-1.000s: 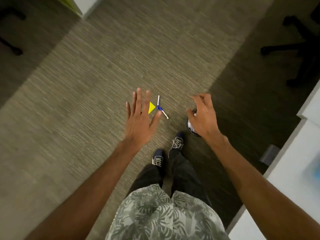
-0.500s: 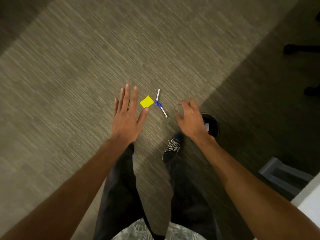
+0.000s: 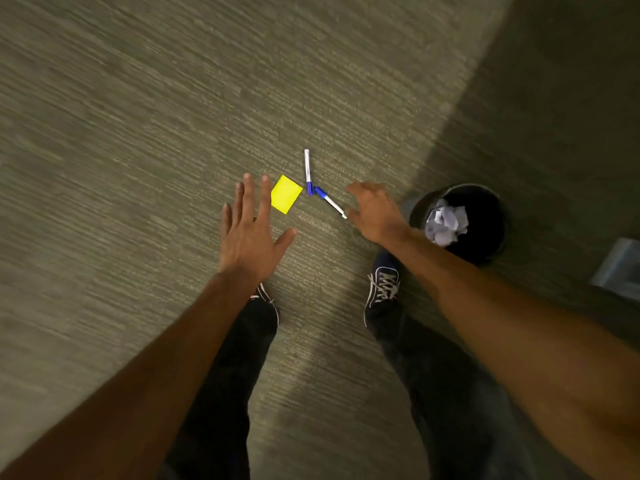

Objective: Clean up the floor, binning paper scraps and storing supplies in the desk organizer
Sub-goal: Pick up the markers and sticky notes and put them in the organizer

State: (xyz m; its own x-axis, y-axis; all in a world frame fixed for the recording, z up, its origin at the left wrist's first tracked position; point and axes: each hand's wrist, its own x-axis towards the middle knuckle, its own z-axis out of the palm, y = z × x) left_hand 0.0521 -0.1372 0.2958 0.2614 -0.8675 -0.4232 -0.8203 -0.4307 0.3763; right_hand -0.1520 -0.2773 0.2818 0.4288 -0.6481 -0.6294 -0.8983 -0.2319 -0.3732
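A yellow sticky note (image 3: 286, 193) lies flat on the carpet. Right of it two white pens with blue caps form a V: one pen (image 3: 307, 169) points away from me, the other pen (image 3: 330, 201) slants toward the lower right. My left hand (image 3: 251, 233) hovers open, fingers spread, its fingertips just left of the note. My right hand (image 3: 375, 211) hangs open with curled fingers just right of the slanted pen's tip and holds nothing. A black bin (image 3: 485, 202) with crumpled white paper (image 3: 446, 221) inside stands to the right.
My two feet in dark sneakers (image 3: 382, 287) stand on the carpet below the hands. A grey object (image 3: 618, 270) sits at the right edge, cut off by the frame. Grey-green carpet (image 3: 138, 133) stretches to the left and ahead.
I have bent lower, so the note, pens and bin look larger. Both hands have come down closer to them. The right hand has moved off the bin toward the slanted pen.
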